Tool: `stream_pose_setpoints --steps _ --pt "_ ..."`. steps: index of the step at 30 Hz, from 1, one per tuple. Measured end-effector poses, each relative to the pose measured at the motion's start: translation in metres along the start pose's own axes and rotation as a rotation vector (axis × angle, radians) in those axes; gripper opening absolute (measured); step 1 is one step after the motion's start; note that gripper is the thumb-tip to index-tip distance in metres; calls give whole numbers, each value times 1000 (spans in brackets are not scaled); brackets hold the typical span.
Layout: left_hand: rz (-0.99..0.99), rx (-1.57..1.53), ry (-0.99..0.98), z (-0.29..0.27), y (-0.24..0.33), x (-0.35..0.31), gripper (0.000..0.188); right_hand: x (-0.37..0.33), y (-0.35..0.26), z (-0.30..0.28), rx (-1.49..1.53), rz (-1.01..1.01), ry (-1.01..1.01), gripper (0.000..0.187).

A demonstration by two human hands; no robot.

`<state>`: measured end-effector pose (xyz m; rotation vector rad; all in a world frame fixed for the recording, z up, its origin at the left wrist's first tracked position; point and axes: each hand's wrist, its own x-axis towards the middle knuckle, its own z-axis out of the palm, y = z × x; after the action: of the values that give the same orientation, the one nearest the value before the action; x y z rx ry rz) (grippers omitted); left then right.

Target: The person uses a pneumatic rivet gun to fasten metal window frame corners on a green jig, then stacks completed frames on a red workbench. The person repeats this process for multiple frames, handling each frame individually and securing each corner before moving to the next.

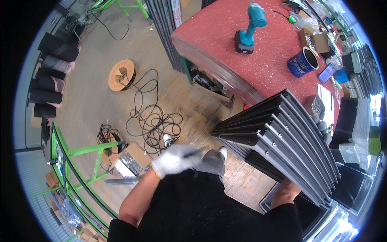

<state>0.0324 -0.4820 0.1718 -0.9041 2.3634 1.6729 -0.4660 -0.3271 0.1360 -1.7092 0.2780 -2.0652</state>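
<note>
1. Black metal frames (288, 149), bunched edge to edge, fill my right side! They tilt just beside the red-covered bench (213, 36); whether they touch it, or what bears their lower ends, I can't tell from up here.

2. Onto the right hand (321, 126): a forearm slips behind the frames, and grey gloved fingers show at the far edge, seemingly curled round it. I read that as a firm grip, though the palm is hidden.

3. Over to the left hand (177, 159), and it's empty: white glove, blurred, fingers loosely apart in front of my body, well away from the frames.

4. Progress check! By my reading, the frames are gathered into one bundle and held on one side only; letting go of them is not yet done. Beyond that, I can't call how much is left.

5. Out across the bench, the teal drill (253, 26) stands unheld, with a blue can (300, 64), a phone (326, 74) near it and a small box of metal fasteners (309, 104) close behind the frames.

6. Farther off, black cable (155, 125) sprawls over the floor by a flat-sided spool (114, 81), and a green stand (86, 151) rises on the left.
</note>
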Motion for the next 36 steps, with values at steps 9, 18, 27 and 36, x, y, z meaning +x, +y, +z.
stream_pose_setpoints --steps 9,18,27,36 --pt "262 -216 -372 153 85 78 84 -22 -19 -4 815 593 -159 51" --pt "407 -1283 -111 167 87 69 97 -13 -16 59 941 725 64 90" --pt "496 -1385 -132 89 83 54 82 65 22 104 672 877 95 80" --pt "584 -1376 -63 -32 32 64 78 119 101 129 616 992 227 96"
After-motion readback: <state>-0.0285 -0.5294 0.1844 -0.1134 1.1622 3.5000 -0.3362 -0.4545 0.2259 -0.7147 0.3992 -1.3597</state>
